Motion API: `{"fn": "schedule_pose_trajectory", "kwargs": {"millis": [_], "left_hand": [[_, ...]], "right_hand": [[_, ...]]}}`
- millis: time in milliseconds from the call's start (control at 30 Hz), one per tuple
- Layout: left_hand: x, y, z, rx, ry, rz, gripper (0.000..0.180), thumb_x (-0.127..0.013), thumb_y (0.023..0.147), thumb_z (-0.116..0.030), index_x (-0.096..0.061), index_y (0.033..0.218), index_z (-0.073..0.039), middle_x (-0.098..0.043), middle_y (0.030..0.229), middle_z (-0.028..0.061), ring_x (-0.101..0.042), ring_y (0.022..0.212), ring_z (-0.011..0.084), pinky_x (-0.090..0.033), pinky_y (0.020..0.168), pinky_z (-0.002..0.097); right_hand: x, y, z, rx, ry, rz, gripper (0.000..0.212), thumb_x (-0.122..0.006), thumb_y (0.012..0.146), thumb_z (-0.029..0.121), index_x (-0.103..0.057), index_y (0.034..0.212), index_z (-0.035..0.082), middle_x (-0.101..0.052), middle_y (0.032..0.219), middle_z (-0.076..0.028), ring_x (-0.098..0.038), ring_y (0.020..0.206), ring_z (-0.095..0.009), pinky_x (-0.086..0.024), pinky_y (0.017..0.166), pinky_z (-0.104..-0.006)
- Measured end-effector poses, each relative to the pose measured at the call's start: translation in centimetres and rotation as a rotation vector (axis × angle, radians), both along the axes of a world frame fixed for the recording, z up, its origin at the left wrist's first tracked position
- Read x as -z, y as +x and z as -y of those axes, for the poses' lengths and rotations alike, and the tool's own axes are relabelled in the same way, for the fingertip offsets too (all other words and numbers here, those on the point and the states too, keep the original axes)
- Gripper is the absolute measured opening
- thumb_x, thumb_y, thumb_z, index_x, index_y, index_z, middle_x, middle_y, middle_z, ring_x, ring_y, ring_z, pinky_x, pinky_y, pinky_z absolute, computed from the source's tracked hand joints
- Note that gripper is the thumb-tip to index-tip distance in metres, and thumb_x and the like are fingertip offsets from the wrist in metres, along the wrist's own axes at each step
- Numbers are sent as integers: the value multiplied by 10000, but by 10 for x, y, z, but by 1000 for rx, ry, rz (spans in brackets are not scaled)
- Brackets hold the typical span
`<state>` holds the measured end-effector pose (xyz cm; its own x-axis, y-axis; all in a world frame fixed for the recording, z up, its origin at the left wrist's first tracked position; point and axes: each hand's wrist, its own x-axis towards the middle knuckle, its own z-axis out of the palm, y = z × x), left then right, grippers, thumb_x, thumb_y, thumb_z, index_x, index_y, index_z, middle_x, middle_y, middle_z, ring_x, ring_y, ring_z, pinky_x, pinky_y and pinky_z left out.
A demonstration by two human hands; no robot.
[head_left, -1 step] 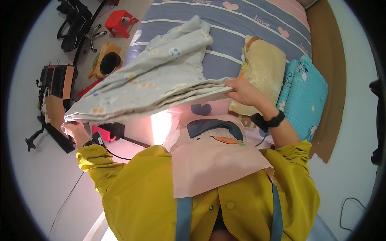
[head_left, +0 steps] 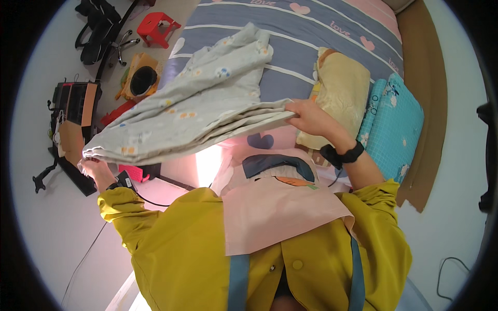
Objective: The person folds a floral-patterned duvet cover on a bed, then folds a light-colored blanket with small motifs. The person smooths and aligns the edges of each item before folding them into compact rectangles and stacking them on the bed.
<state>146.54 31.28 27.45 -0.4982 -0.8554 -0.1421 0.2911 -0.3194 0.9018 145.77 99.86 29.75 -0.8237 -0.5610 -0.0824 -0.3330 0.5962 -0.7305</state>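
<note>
A pale grey cloth [head_left: 181, 109] with small blue, orange and yellow prints stretches between my two hands above the near edge of the bed. Its far end lies on the bedding; the near edge hangs in several gathered folds. At the far left, my left hand [head_left: 95, 170] is closed on one corner, its fingertips partly hidden by the fabric. My right hand [head_left: 310, 117] pinches the other end of the near edge, beside a cream pillow [head_left: 342, 78]. Each wrist wears a black band.
The bed [head_left: 295, 31] has blue-grey striped bedding with pink hearts. Folded turquoise bedding [head_left: 402, 132] lies right of the pillow, by a brown board [head_left: 428, 103]. On the left are a red stool [head_left: 158, 28], a black office chair [head_left: 98, 31] and an open cardboard box [head_left: 71, 140].
My right hand has shifted slightly left with its end of the cloth, and the near edge sags a little more. My left hand has barely moved.
</note>
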Motion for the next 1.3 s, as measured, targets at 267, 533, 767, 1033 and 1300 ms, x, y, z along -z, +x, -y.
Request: {"fn": "schedule_pose_trajectory", "kwargs": {"millis": [267,533,767,1033,1300], "left_hand": [[-30,40,-46,26,-12,37,224,-455,856,-176,-524,988,-9,-600,940,106,-595,879,239,-509,784,358],[148,109,-64,66,464,609,127,-540,820,-179,-524,893,-76,-595,767,31,-587,647,169,-510,567,308],[-3,-106,-193,405,-166,267,291,-464,880,-213,-496,1068,6,-531,985,112,-517,892,198,-426,789,298],[-156,-160,-232,337,-22,-451,346,-320,869,-165,-435,1129,33,-521,1126,151,-515,1042,266,-413,912,400],[52,-71,-213,493,371,-104,371,-421,823,-244,-484,1115,-23,-539,1122,101,-521,1037,258,-415,906,406]], "right_hand": [[23,-16,-32,355,-281,235,183,-544,667,88,-528,829,3,-488,667,-28,-479,625,-138,-400,565,-272],[99,6,-76,66,333,1085,205,-585,687,253,-591,665,49,-519,559,-44,-496,538,-130,-409,506,-294],[-10,-247,-121,835,12,-553,150,-473,812,161,-549,786,34,-520,705,-39,-485,646,-146,-404,589,-290],[-248,-140,-116,650,-942,-929,195,-489,816,-30,-546,1002,-22,-590,975,-97,-555,913,-169,-447,812,-281],[-55,-17,-167,776,-354,-396,374,-432,697,-93,-543,1042,-4,-548,956,-37,-508,915,-118,-397,803,-236]]}}
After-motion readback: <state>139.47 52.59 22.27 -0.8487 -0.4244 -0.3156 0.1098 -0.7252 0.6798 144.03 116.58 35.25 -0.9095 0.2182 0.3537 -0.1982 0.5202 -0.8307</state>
